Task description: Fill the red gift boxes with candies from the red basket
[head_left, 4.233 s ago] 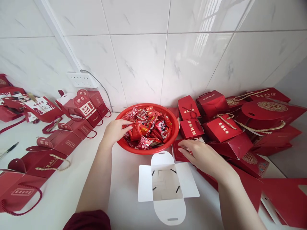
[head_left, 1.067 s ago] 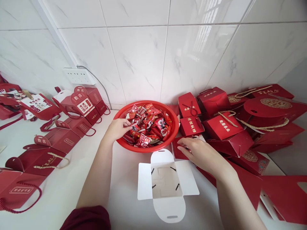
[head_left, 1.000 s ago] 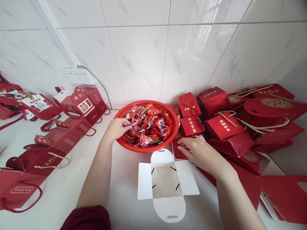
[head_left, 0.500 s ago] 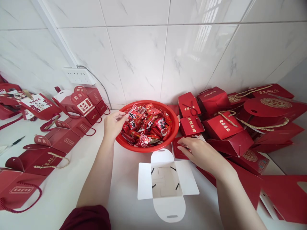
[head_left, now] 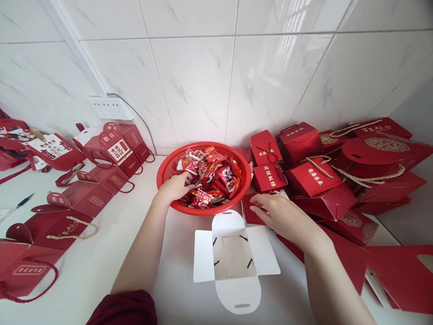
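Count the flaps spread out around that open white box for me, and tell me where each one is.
4 on the white box: a rounded far flap, a rounded near flap, a left flap and a right flap. None seems hidden.

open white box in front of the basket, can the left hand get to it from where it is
Probably yes: the left hand is at the basket, and only bare tabletop shows between it and the box.

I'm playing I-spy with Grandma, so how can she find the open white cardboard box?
Find the round red plastic basket full of shiny wrapped packets. Just in front sits the open white cardboard box, four flaps spread wide, unlike the red cardboard boxes nearby.
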Demonstrator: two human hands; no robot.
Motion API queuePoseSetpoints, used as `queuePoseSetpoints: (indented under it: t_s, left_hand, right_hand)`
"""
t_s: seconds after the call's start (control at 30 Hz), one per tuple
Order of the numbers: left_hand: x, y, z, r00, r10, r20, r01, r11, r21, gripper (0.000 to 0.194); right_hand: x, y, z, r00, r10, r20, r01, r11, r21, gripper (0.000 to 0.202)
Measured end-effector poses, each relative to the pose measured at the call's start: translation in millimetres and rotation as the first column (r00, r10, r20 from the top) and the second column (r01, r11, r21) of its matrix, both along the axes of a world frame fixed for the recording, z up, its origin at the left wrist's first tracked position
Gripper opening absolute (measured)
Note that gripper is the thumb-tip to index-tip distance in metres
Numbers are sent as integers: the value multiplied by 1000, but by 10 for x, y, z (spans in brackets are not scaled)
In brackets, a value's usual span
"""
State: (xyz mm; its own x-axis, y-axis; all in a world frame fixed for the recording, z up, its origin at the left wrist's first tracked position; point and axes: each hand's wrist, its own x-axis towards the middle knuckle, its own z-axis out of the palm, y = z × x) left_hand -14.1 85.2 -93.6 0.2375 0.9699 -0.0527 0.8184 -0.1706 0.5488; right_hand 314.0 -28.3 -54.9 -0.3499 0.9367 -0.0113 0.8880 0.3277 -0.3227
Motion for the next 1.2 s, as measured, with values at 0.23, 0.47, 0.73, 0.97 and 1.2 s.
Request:
queuePoseSetpoints:
  t_s: [0.23, 0.47, 0.73, 0.97, 1.2]
  left_hand:
    - [-69, -93, 151, 990, -135, -47, 125, 979, -163, 43]
    - [71, -146, 207, 977, -177, -120, 163, 979, -120, 18]
    - [-52, -127, 292, 994, -95, -62, 96, 995, 18, 30]
    - [-82, -209, 434, 997, 13, 74, -24, 988, 151, 32]
    - [79, -445, 662, 929, 27, 369, -81, 988, 132, 34]
  right_hand:
    - [12, -12, 12, 1000, 1, -9, -1, 1000, 5, 25]
    - [6, 2, -11, 1000, 0, -6, 0, 1000, -7, 25]
    - [12, -5, -4, 1000, -6, -8, 6, 1000, -20, 24]
    - [12, -12, -9, 1000, 1, -15, -1, 1000, -12, 24]
    - [17, -50, 35, 1000, 12, -26, -12, 1000, 22, 23]
